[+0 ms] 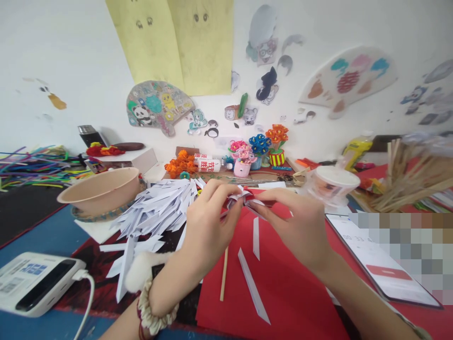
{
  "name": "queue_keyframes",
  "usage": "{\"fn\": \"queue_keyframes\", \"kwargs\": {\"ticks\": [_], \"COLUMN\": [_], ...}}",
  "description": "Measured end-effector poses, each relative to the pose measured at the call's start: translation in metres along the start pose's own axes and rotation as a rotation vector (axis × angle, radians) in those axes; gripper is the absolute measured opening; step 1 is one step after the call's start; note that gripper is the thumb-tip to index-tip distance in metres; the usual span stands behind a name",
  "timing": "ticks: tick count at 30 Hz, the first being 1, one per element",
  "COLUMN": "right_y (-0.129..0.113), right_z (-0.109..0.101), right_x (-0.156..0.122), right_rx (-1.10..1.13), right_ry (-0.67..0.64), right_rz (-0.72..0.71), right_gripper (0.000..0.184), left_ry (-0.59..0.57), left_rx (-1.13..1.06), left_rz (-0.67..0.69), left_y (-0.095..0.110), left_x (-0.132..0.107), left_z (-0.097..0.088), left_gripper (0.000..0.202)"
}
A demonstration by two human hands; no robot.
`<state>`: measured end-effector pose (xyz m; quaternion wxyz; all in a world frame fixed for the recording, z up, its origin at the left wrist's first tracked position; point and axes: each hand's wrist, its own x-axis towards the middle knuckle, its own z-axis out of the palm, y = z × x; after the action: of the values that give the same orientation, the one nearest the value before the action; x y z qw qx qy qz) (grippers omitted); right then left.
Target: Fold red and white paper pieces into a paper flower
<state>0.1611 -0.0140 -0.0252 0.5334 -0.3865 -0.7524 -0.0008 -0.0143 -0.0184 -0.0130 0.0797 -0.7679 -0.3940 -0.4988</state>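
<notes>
Between my fingertips is a small folded white paper piece (236, 198) with a bit of red beside it; its full shape is partly hidden. My left hand (212, 217) pinches it from the left, and my right hand (295, 219) pinches its other side. Both hands hover over red paper sheets (279, 293). Lying on the sheets are a long white paper strip (254, 288), a shorter paper strip (256, 238) and a thin wooden stick (224, 276). Left of my left hand a large heap of white paper strips (159, 205) spreads out.
A beige bowl (101, 193) and a white device with a cable (42, 283) stand at left. To the right lie a phone (382, 259) and a white-lidded cup (334, 184). Small flower pots (242, 167) line the back by the wall.
</notes>
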Motion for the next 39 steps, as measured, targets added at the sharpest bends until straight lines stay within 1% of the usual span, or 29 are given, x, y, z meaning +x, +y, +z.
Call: {"fn": "queue_keyframes", "kwargs": {"ticks": [2,4,5,7,9,12,15,18,21,24,27,28,29,31,32,34,36,39], "right_y": [0.001,0.002,0.003,0.003,0.002,0.0,-0.002,-0.004,-0.005,-0.004,-0.003,-0.003,-0.003,-0.003,-0.003,-0.002,-0.002,-0.001], "right_z": [0.0,0.0,0.0,0.001,0.001,0.001,0.001,0.002,0.003,0.004,0.003,0.003,0.003,0.003,0.003,0.003,0.003,0.003], "right_x": [-0.001,-0.001,-0.001,-0.002,-0.002,-0.003,-0.005,-0.006,-0.005,-0.004,-0.003,-0.003,-0.003,-0.002,-0.002,-0.002,-0.003,-0.003], "right_rx": [-0.015,-0.022,-0.027,-0.044,-0.059,-0.06,-0.044,-0.052,-0.06,-0.075,-0.083,-0.082,-0.083,-0.091,-0.095,-0.096,-0.091,-0.098], "right_ry": [0.037,0.046,0.047,0.059,0.08,0.105,0.117,0.138,0.128,0.085,0.075,0.074,0.068,0.045,0.032,0.009,-0.009,-0.019], "right_rz": [-0.084,-0.178,-0.217,-0.251,-0.24,-0.218,-0.246,-0.292,-0.247,-0.14,-0.019,0.008,0.019,-0.005,-0.025,-0.045,-0.039,-0.02], "right_gripper": [0.008,0.009,0.01,0.012,0.013,0.014,0.016,0.017,0.017,0.017,0.009,0.011,0.013,0.01,0.01,0.016,0.019,0.02], "left_ry": [-0.033,-0.095,-0.131,-0.173,-0.164,-0.107,-0.06,-0.08,-0.135,-0.205,-0.271,-0.287,-0.304,-0.323,-0.32,-0.283,-0.229,-0.19], "left_rx": [-0.009,-0.023,-0.028,-0.028,-0.021,-0.036,-0.064,-0.068,-0.047,-0.042,-0.028,-0.021,-0.013,0.001,0.013,0.047,0.088,0.162], "left_rz": [-0.026,-0.03,-0.022,-0.004,-0.006,-0.039,-0.082,-0.078,-0.03,0.001,0.009,0.009,0.011,0.034,0.049,0.055,0.026,-0.02], "left_y": [-0.002,-0.004,-0.005,-0.007,-0.006,-0.004,-0.002,-0.002,-0.001,0.0,0.001,0.001,0.001,0.0,-0.001,-0.002,-0.001,0.001], "left_x": [0.001,0.001,0.001,0.001,0.0,-0.002,-0.003,-0.003,-0.003,-0.002,-0.002,-0.002,-0.002,-0.003,-0.004,-0.006,-0.007,-0.009], "left_z": [0.001,0.001,0.002,0.002,0.003,0.003,0.004,0.005,0.004,0.003,0.003,0.003,0.004,0.005,0.006,0.008,0.008,0.008], "left_gripper": [0.02,0.026,0.025,0.02,0.015,0.01,0.01,0.007,0.015,0.021,0.024,0.024,0.024,0.024,0.024,0.024,0.023,0.015]}}
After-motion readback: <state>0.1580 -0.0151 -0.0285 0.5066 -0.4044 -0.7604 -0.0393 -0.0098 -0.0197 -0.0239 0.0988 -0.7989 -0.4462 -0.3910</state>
